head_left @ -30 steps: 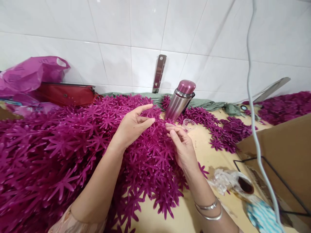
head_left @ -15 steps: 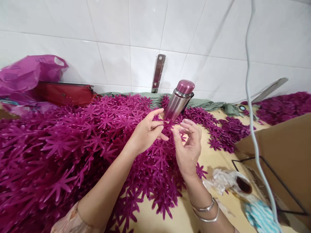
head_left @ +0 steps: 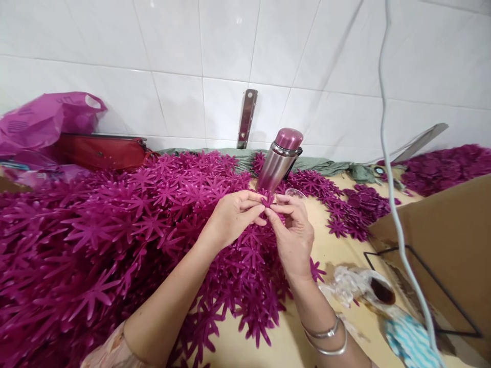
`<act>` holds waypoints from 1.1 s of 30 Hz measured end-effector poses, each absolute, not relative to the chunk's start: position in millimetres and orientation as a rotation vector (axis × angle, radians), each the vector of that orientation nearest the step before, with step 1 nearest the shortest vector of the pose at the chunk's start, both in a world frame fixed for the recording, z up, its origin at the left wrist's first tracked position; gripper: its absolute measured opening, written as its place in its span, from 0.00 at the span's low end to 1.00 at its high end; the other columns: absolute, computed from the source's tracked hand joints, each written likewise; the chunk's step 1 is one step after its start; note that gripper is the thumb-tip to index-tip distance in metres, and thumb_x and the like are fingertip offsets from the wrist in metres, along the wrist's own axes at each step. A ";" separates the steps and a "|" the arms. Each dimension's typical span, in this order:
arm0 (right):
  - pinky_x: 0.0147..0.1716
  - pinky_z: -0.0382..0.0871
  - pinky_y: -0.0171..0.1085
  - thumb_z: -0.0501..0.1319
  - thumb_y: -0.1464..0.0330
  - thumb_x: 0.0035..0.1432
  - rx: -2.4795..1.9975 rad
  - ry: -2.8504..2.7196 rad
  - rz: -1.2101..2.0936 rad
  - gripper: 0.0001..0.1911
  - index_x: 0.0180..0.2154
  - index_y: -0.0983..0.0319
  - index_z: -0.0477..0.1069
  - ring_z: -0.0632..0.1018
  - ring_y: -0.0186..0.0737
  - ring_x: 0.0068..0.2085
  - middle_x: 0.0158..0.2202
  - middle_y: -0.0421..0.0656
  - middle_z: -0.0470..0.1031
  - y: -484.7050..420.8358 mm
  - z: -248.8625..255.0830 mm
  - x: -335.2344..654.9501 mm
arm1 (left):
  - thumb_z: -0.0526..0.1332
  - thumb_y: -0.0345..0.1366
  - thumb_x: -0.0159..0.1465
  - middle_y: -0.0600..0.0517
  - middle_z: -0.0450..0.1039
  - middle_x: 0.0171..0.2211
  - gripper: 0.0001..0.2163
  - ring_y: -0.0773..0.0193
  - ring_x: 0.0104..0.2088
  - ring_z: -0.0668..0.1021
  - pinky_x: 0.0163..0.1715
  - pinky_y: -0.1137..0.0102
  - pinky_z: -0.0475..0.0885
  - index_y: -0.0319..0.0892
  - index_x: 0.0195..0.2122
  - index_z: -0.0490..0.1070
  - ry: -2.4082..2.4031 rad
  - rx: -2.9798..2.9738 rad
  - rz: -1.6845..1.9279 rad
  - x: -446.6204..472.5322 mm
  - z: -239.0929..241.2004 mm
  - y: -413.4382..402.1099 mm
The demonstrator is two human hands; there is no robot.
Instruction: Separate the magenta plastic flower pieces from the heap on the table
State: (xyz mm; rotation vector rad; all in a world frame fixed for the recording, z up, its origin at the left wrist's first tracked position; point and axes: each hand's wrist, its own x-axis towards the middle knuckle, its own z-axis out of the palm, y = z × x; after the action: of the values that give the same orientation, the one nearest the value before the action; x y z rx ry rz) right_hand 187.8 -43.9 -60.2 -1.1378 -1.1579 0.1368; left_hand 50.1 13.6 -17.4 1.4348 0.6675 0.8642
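Note:
Both hands meet in front of the thermos, pinching a small magenta artificial flower (head_left: 267, 200) with narrow petals between the fingertips. My left hand (head_left: 233, 217) grips it from the left with thumb and fingers pressed together. From the other side my right hand (head_left: 294, 232) holds its lower right edge, fingers curled. Part of the flower is hidden by the fingertips. Under and to the left of the hands spreads a large heap of magenta star-shaped flowers (head_left: 153, 225). Just behind my right hand, the rim of a clear plastic cup (head_left: 296, 192) shows.
A steel thermos (head_left: 271, 168) with a pink lid stands behind the hands. More flower pieces (head_left: 356, 209) lie on the right, beside a cardboard box (head_left: 441, 245). A white cable (head_left: 391, 174) hangs at the right. A red bag (head_left: 102, 151) sits by the tiled wall (head_left: 172, 102).
My right hand has closed in from the right, and its fingertips now touch the flower held by my left hand. The flower now shows more clearly between both hands. The view shifted slightly.

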 end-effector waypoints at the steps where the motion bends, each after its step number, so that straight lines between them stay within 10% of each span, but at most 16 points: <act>1: 0.60 0.65 0.51 0.69 0.66 0.60 -1.141 -1.150 0.166 0.01 0.36 0.55 0.79 0.76 0.46 0.53 0.47 0.44 0.76 -45.1 -59.5 187.8 | 0.66 0.33 0.64 0.46 0.84 0.37 0.09 0.63 0.32 0.86 0.37 0.69 0.81 0.37 0.45 0.74 0.671 1.442 0.874 49.7 -17.5 12.5; 10: 0.56 0.65 0.46 0.66 0.64 0.63 -1.140 -1.109 0.398 0.06 0.34 0.59 0.75 0.76 0.44 0.50 0.45 0.45 0.77 -66.3 -62.5 188.7 | 0.67 0.35 0.64 0.49 0.83 0.34 0.08 0.61 0.32 0.86 0.33 0.73 0.77 0.38 0.42 0.76 0.710 1.505 0.883 42.0 -21.7 -11.1; 17: 0.39 0.67 0.33 0.77 0.61 0.48 -0.852 -0.612 0.797 0.16 0.30 0.59 0.72 0.71 0.31 0.31 0.28 0.33 0.72 -56.1 -77.2 181.9 | 0.72 0.40 0.56 0.54 0.79 0.26 0.13 0.62 0.29 0.85 0.31 0.74 0.74 0.39 0.36 0.74 0.803 1.288 0.980 11.0 -35.6 -16.3; 27: 0.50 0.77 0.45 0.72 0.50 0.52 -0.693 -0.448 1.124 0.19 0.36 0.56 0.73 0.83 0.39 0.44 0.39 0.39 0.84 -62.1 -69.9 172.2 | 0.71 0.42 0.58 0.54 0.80 0.35 0.17 0.61 0.41 0.86 0.48 0.68 0.76 0.44 0.41 0.65 0.746 1.091 1.369 -21.3 -27.7 -47.0; 33: 0.43 0.75 0.34 0.79 0.68 0.44 -0.724 -0.605 1.066 0.18 0.37 0.59 0.78 0.83 0.34 0.39 0.38 0.39 0.85 -68.7 -64.2 155.4 | 0.70 0.40 0.60 0.56 0.80 0.33 0.18 0.60 0.41 0.86 0.52 0.62 0.76 0.46 0.44 0.63 0.729 1.017 1.442 -18.9 -30.2 -49.2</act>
State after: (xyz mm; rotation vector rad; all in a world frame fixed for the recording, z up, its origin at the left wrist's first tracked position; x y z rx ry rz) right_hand 155.4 -68.7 -64.2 -0.7237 -0.6048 1.0656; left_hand -18.9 -49.2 -30.2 1.0167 0.7293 1.4419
